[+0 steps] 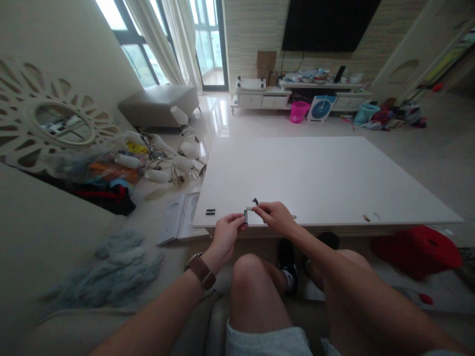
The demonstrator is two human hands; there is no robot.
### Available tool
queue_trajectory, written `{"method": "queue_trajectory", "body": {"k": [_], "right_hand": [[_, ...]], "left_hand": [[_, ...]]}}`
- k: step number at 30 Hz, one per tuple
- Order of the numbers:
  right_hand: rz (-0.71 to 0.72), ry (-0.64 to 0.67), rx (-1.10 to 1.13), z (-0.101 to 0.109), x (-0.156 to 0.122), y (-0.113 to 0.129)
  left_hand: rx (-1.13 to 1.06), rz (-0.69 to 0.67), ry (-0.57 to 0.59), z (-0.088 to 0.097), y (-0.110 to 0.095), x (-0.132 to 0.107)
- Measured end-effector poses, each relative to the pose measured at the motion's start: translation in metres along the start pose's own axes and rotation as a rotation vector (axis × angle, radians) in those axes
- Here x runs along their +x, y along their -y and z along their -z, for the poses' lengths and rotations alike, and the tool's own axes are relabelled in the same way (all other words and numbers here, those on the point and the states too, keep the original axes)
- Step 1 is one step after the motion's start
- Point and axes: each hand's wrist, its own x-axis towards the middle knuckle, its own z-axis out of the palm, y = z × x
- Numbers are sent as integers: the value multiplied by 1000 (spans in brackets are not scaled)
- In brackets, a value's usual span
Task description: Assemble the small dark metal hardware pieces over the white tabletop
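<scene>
Forearms [152, 311] slant forward; left hand [229, 229] pinches dark piece [245, 216] by broad tabletop's edge [334, 223].

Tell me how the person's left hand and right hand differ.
The left hand holds a small dark piece; the right hand appears to hold a small pale piece. The left hand's wrist wears a brown band; the right hand's wrist is bare. Both are close to the white table.

Ahead of you, a black television [330, 24] hangs on a striped wall [252, 29] above a low white cabinet [274, 101]. To your left, daylight enters through tall windows [143, 64] beside pale curtains [181, 39], gleaming on the glossy floor [222, 118] near a padded bench [156, 106].
</scene>
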Motion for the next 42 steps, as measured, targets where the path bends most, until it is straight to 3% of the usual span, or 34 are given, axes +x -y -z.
{"method": "queue_trajectory", "body": {"k": [3,7,12,17,22,27,32,38,42], "right_hand": [[5,-27,14,1,0,0],[67,87,34,-1,0,-1],[-14,-53,-10,-1,0,-2],[68,90,57,1,0,-1],[11,-29,29,4,2,-1],[78,105,75,2,-1,-1],[-8,-44,26,3,1,-1],[55,98,73,-4,-2,0],[-26,-11,11,-2,0,-2]], "left_hand": [[0,-7,2,0,0,0],[-6,3,4,0,0,0],[3,-5,-5,0,0,0],[-13,-2,17,0,-1,-1],[-19,7,-8,0,-2,0],[-26,-3,17,0,-2,-1],[-15,3,-2,-1,-2,-1],[-34,-1,15,0,-2,-2],[-31,4,-22,-1,-2,-1]]}}
